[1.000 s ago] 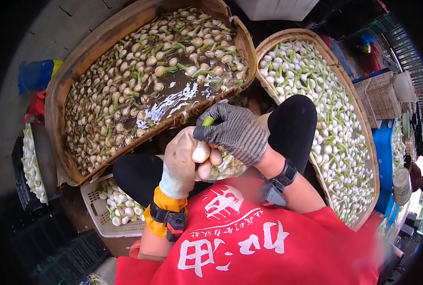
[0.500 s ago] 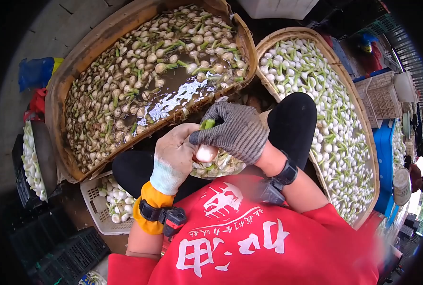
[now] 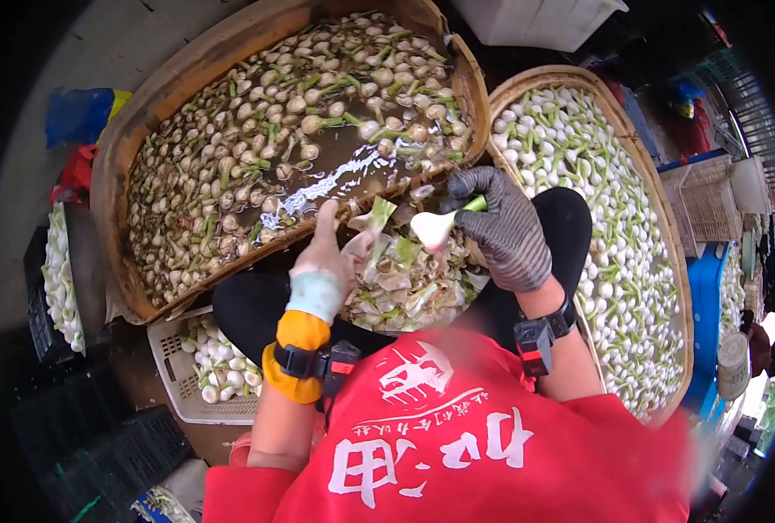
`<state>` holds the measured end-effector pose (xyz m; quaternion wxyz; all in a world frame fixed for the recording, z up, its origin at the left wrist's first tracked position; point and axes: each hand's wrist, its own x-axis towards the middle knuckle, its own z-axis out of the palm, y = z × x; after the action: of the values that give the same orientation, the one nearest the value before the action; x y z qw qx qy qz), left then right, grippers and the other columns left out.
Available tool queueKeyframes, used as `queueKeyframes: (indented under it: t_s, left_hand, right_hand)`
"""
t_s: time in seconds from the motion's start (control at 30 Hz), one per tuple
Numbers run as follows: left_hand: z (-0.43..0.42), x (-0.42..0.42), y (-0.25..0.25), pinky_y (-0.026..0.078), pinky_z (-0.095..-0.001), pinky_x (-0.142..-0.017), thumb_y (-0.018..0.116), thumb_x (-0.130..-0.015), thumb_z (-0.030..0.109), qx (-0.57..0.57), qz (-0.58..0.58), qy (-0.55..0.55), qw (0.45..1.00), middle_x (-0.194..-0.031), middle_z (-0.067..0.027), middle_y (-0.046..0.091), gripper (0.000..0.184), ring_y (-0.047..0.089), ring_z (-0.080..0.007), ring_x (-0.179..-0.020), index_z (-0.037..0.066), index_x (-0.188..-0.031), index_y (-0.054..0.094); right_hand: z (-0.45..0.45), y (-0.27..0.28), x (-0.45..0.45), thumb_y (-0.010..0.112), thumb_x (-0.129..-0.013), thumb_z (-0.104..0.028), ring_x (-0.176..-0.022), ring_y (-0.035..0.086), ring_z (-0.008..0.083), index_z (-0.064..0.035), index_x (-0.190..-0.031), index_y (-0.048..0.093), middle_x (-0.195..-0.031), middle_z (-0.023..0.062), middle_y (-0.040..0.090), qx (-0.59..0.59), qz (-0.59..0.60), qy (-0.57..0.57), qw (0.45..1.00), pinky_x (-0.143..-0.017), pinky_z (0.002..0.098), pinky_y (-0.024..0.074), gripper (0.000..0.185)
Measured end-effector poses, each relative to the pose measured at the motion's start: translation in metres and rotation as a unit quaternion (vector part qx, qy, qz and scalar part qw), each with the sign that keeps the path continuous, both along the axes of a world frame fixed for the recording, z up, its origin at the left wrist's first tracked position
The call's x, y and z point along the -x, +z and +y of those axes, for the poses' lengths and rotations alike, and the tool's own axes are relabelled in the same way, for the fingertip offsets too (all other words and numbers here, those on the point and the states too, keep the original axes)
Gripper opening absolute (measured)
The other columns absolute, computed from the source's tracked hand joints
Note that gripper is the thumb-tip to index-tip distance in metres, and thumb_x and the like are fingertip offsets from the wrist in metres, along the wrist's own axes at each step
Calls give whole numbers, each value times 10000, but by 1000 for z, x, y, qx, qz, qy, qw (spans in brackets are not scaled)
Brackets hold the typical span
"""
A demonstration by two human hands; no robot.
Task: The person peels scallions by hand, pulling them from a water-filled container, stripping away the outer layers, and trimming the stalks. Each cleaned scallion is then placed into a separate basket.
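Observation:
My right hand (image 3: 505, 231), in a dark grey striped glove, pinches the green stem of a white, peeled garlic bulb (image 3: 433, 228). The bulb end points left, over a pile of papery skins and green scraps (image 3: 413, 283) between my knees. My left hand (image 3: 324, 257), in a pale glove with a light blue cuff, is apart from the bulb with its index finger stretched out. Close by its thumb is a strip of green and whitish peel (image 3: 373, 215); whether the thumb touches it I cannot tell.
A large tub (image 3: 113, 192) of unpeeled garlic in murky water lies ahead to the left. Another tub (image 3: 688, 322) on the right holds cleaned white bulbs. A white crate (image 3: 165, 357) with garlic stands left of my knee. Wicker baskets (image 3: 701, 196) stand far right.
My hands have moved apart: the right went right with the garlic bulb, the left let go of it. The bulb now shows bare and white, and the pile of skins is more visible.

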<state>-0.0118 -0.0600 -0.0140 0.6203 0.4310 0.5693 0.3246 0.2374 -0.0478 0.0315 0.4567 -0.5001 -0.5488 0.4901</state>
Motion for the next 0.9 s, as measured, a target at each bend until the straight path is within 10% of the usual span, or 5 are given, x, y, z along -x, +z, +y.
queueKeyframes:
  t_s: [0.13, 0.5, 0.57, 0.67, 0.9]
  left_hand:
    - [6, -28, 27, 564, -272, -657, 510, -945, 562, -30, -185, -60, 981, -1236, -119, 557, 770, 669, -202, -820, 143, -1519, 215]
    - [-165, 340, -33, 488, -289, -786, 606, -848, 144, -79, 437, 458, 770, -883, -88, 623, 197, 593, -199, -825, -12, -967, 626]
    - [-271, 383, -43, 492, -392, -824, 506, -919, 248, 116, 751, 226, 610, -1000, -193, 676, 323, 642, -317, -913, -45, -979, 625]
    - [-416, 422, -79, 530, -401, -886, 527, -894, 297, 435, 672, -266, 537, -1061, -166, 694, 279, 656, -309, -1044, 110, -964, 722]
    - [-370, 432, -89, 528, -439, -796, 567, -863, 213, 128, 723, -175, 656, -957, -162, 689, 193, 659, -329, -904, 102, -955, 695]
  right_hand:
    - [-2, -7, 31, 684, -755, -12, -900, 615, 156, -10, -1051, 604, -990, 77, 637, -43, -79, -6, 996, -829, 286, 503, 307]
    - [-3, -50, 42, 739, -822, -111, -790, 617, 151, 0, -1042, 626, -897, 78, 637, 48, -135, 18, 990, -754, 283, 515, 272]
    - [-9, -74, 36, 731, -832, -108, -793, 618, 146, 2, -1047, 625, -899, 76, 639, 82, -105, 23, 991, -755, 279, 514, 263]
    - [-10, -85, 41, 718, -847, -99, -809, 625, 133, 7, -1047, 628, -909, 79, 652, 158, -80, 22, 984, -747, 275, 516, 243]
    - [12, -76, 66, 725, -809, -96, -815, 648, 211, -18, -1026, 655, -920, 116, 643, 107, -138, 103, 979, -749, 317, 524, 241]
